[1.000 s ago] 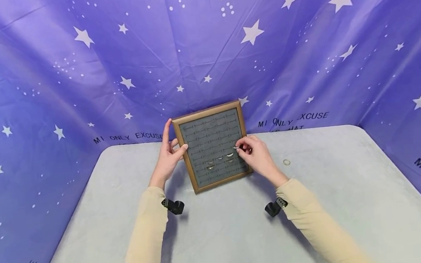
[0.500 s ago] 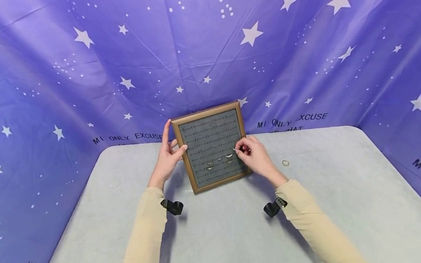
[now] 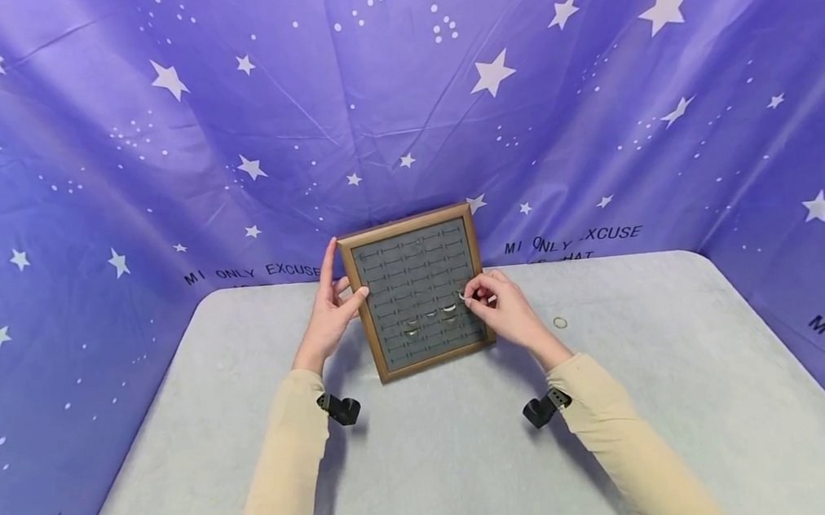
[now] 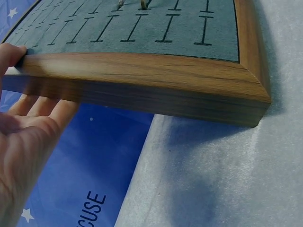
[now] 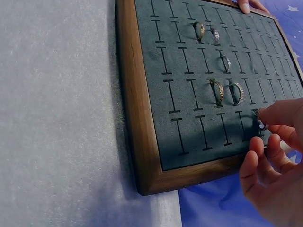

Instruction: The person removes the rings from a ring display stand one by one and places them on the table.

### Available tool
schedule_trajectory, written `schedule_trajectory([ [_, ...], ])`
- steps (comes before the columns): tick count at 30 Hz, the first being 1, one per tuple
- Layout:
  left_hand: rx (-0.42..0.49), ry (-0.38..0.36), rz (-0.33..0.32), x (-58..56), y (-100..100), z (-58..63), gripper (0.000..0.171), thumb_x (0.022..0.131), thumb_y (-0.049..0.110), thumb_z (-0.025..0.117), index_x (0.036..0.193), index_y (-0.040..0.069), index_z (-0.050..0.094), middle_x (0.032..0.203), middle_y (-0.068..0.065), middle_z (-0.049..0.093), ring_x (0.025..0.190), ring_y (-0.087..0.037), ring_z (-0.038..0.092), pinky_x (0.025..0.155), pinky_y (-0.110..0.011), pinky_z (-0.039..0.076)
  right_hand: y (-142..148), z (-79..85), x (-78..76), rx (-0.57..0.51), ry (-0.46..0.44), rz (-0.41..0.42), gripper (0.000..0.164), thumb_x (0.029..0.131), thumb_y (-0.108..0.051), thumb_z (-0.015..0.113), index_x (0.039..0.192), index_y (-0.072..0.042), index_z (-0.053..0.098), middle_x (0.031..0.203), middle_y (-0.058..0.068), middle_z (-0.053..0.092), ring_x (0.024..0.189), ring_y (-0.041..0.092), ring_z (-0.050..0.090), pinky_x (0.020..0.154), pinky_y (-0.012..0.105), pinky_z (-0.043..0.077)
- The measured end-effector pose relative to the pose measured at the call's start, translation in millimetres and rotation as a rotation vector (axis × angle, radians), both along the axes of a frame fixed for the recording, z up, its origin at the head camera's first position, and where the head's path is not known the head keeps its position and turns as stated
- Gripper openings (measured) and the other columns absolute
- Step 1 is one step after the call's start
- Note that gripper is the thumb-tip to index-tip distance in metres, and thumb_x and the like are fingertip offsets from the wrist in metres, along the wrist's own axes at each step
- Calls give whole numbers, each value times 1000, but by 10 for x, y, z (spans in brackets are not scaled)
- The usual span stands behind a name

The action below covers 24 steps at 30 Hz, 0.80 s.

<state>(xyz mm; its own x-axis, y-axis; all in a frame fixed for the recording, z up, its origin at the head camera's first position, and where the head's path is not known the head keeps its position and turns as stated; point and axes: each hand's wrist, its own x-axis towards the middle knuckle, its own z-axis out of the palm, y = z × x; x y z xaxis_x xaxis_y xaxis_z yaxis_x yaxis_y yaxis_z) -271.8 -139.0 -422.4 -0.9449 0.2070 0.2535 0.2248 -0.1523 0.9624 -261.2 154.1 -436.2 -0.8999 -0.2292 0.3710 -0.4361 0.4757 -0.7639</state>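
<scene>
A wood-framed ring display board with dark slotted padding leans back on the table. My left hand grips its left edge, thumb on the front and fingers behind. In the right wrist view, thumb and fingertips of my right hand pinch a silver-coloured ring right at a slot in the board's rightmost column. Several rings stand in other slots, among them a gold-coloured ring, a beaded silver ring and a thin silver ring. The pinched ring is partly hidden by the fingers.
One loose gold-coloured ring lies on the pale grey tabletop right of the board. A purple curtain with white stars hangs close behind the board and along both sides.
The ring in my right hand has turned from lying flat to a steeper tilt against the board. My left hand keeps its hold on the frame.
</scene>
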Motion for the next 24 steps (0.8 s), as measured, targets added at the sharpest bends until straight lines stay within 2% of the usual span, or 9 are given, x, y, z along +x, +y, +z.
schedule_trajectory([
  [6,-11,-5,14,44,13,25,90,94,-8,54,156,34,6,132,-32,47,88,-17,68,74,-30,57,81,-44,53,-69,-37,-13,5,85,3,65,88,0,63,97,13,55,79,18,54,68,28,49],
  [11,-13,3,18,45,18,18,90,93,-9,54,156,34,6,132,-33,47,89,-16,67,75,-30,57,171,-81,125,-97,-84,-26,6,86,4,65,90,0,63,101,15,56,84,24,61,73,31,52],
  [16,-15,12,14,48,31,12,90,93,-8,54,156,33,5,132,-33,47,91,-18,67,78,-32,56,283,-181,200,-104,-122,-42,5,86,4,65,90,1,63,102,17,57,83,25,62,73,27,53],
  [24,1,21,29,-80,5,-163,91,93,-10,54,155,38,7,130,-30,49,90,-19,67,75,-31,57,481,-316,293,-125,-175,-87,5,88,3,64,93,3,62,106,19,60,79,17,60,66,22,50],
])
